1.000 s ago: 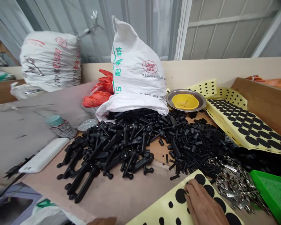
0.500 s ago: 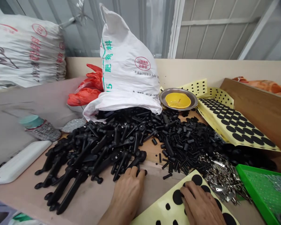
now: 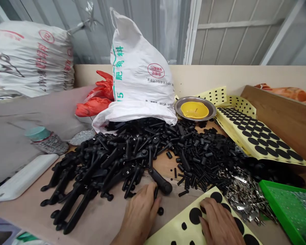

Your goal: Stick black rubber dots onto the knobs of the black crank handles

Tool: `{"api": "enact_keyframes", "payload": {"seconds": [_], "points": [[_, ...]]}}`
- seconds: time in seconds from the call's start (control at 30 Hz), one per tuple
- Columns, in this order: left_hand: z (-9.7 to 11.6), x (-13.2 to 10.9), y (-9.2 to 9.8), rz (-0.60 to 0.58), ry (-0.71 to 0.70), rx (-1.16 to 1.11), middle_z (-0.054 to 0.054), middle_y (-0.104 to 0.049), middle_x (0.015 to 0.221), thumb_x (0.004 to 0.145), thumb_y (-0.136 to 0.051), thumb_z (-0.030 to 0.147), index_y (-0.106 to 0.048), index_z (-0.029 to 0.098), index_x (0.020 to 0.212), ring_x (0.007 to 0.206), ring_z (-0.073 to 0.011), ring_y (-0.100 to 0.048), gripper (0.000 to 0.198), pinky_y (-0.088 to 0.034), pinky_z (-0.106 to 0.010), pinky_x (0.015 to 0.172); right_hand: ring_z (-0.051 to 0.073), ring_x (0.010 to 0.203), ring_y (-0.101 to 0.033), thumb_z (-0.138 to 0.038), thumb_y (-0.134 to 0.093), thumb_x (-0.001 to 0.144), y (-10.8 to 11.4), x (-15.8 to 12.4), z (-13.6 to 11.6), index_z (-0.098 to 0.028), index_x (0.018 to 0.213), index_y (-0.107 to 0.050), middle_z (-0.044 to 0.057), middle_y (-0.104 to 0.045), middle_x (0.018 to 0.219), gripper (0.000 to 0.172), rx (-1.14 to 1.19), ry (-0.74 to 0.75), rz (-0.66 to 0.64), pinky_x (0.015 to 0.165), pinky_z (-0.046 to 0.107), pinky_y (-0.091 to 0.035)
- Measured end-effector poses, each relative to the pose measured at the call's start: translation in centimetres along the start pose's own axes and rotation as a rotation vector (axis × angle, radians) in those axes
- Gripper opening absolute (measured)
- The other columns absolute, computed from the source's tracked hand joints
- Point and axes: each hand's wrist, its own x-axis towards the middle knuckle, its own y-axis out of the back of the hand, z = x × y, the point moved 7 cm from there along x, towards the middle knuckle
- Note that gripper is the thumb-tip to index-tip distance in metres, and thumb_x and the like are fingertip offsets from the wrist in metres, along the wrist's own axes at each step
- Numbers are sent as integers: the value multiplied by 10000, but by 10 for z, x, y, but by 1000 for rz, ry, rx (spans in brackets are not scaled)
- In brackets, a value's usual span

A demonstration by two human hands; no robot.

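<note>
My left hand (image 3: 142, 211) is closed on a slim black part at the front edge of the pile of black plastic arms (image 3: 109, 163). Just beyond its fingers lies a black arm with a round end (image 3: 161, 182), and a small black knob (image 3: 160, 211) sits to its right. My right hand (image 3: 220, 221) rests on a yellow sheet of black round stickers (image 3: 177, 226), its fingers bent at the edge of a black circle; whether they pinch anything is hidden.
Small black tubes and springs (image 3: 196, 160), metal clips (image 3: 241, 195) and a green tray (image 3: 285, 211) lie at the right. Behind stand a white sack (image 3: 142, 68), a metal bowl (image 3: 211, 108) and stacked sticker sheets (image 3: 265, 136). A white case (image 3: 22, 177) is at left.
My left hand has drawn back slightly from the pile, and a black arm end now shows to its right. My right hand has barely moved on the sheet.
</note>
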Motion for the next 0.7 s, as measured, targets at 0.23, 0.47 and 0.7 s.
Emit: {"api": "enact_keyframes", "payload": {"seconds": [0.23, 0.47, 0.7], "points": [[3, 3, 1, 58, -87, -87, -90, -631, 1006, 827, -400, 109, -492, 174, 1066, 967, -242, -597, 264, -486, -378, 814, 177, 735, -580, -108, -440, 829, -4, 2, 0, -219, 847, -492, 19, -600, 866, 124, 161, -52, -107, 671, 317, -355], [1, 9, 5, 67, -11, -26, -105, -638, 928, 840, -392, 151, -549, 150, 942, 891, -257, -624, 187, -495, -370, 752, 171, 761, -587, -126, -470, 827, -5, -7, -9, -236, 801, -494, -8, -639, 876, 116, 250, -9, -84, 849, 372, -248], [-12, 5, 12, 93, 36, 23, -45, -643, 711, 786, -400, 106, -534, 175, 769, 694, -224, -651, 152, -485, -305, 616, 198, 799, -613, -103, -372, 854, -5, -7, -13, -245, 798, -502, -7, -670, 869, 201, 252, -46, -44, 893, 443, -256]]}}
